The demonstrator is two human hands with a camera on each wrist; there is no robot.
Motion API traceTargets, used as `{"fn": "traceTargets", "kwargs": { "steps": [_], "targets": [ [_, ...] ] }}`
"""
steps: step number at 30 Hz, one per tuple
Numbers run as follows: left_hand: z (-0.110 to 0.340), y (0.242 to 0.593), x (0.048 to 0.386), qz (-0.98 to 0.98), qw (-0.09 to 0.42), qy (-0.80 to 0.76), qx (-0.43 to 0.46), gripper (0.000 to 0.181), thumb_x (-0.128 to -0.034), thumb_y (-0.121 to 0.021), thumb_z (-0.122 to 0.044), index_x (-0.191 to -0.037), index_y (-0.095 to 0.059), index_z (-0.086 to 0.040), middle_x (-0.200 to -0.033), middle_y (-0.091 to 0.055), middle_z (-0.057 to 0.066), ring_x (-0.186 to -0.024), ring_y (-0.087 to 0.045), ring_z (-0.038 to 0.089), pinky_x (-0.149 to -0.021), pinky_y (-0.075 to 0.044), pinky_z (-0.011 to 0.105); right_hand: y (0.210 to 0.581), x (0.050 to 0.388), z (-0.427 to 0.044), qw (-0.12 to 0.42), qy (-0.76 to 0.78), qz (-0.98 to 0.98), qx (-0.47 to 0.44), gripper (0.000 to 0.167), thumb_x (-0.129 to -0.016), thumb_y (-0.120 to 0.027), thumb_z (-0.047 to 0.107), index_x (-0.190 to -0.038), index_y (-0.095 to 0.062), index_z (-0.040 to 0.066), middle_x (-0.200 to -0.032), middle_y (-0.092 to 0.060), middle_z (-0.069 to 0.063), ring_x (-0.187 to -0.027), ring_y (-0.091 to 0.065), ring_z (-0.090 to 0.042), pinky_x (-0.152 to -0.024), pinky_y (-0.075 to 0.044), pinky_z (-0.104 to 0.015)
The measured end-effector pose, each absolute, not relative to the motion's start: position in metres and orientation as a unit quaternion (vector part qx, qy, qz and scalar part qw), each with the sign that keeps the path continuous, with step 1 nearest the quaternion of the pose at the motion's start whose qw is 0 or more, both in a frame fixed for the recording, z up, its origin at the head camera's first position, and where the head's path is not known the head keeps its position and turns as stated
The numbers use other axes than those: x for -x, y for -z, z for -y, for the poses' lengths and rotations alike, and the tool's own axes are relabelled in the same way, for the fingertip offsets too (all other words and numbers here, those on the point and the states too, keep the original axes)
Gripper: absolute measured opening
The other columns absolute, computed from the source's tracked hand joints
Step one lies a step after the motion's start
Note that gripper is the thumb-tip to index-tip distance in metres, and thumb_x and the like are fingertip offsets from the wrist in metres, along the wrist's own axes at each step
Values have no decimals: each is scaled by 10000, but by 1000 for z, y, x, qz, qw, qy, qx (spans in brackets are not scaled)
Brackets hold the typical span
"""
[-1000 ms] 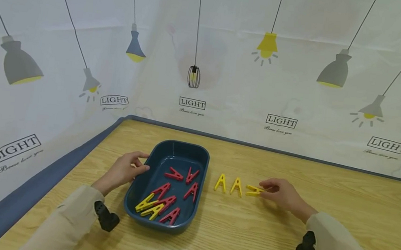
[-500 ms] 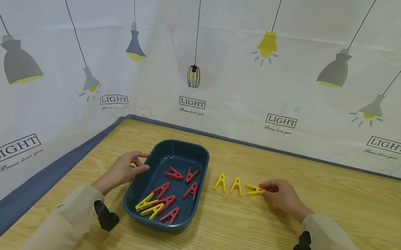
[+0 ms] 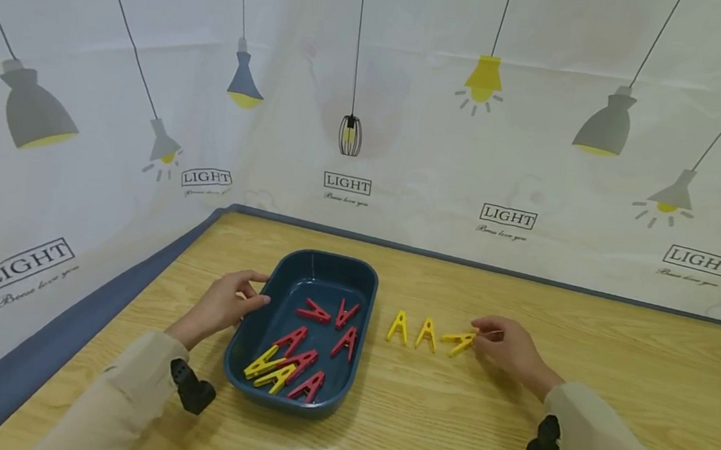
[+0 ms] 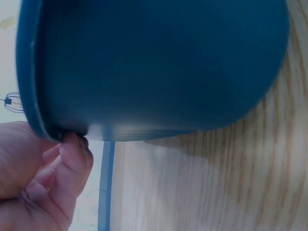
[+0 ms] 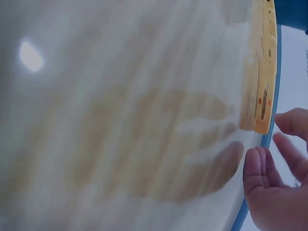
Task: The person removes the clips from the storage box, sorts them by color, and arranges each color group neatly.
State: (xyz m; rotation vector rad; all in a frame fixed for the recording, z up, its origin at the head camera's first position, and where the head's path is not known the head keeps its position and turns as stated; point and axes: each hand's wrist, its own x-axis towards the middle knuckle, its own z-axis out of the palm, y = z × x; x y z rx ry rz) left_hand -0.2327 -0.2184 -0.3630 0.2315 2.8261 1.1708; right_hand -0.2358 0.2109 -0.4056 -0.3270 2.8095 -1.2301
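My left hand [image 3: 220,309] grips the left rim of a dark blue rectangular tray [image 3: 370,307]. In the left wrist view, its fingertips [image 4: 74,154] bend under the rim. Inside the tray lie several red clothespins [image 3: 310,386] and two yellow clothespins [image 3: 274,377]. To the tray's right, three yellow clothespins form a row: the left one [image 3: 398,328] and the middle one [image 3: 427,335] stand legs toward me, while the right one [image 3: 459,339] is turned, legs leftward. Beside its right end is my right hand [image 3: 512,351], fingers relaxed; the right wrist view shows a small gap.
A wooden table [image 3: 430,438] with a blue-grey edge [image 3: 462,263] carries everything. Behind and to the left, a white sheet [image 3: 422,143] printed with lamps encloses it. Black cameras sit at both wrists.
The rightmost yellow clothespin has turned slightly, its right end swinging away from me. My right hand has shifted a little off it. The left hand and tray stay put.
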Motion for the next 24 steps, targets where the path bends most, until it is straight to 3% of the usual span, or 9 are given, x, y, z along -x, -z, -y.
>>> {"fn": "traceTargets", "kwargs": {
  "steps": [9,24],
  "targets": [
    [220,362,230,-916,30,-388,-97,454,-865,-579,-234,-1229,-468,14,-778,-552,104,-582,-517,160,-493,-468,286,411,227,-209,17,413,-907,80,319,-845,-589,91,-1099,-538,-95,-1003,-564,-202,-882,-559,-314,-699,-485,-351],
    [219,366,234,-922,38,-378,-78,431,-870,-571,-162,-1253,-457,-2,-790,-557,99,-590,-512,163,-496,-469,285,411,236,-195,6,391,-916,86,351,-823,-631,151,-1072,-570,-89,-960,-604,-177,-842,-579,-269,-709,-476,-363]
  ]
}}
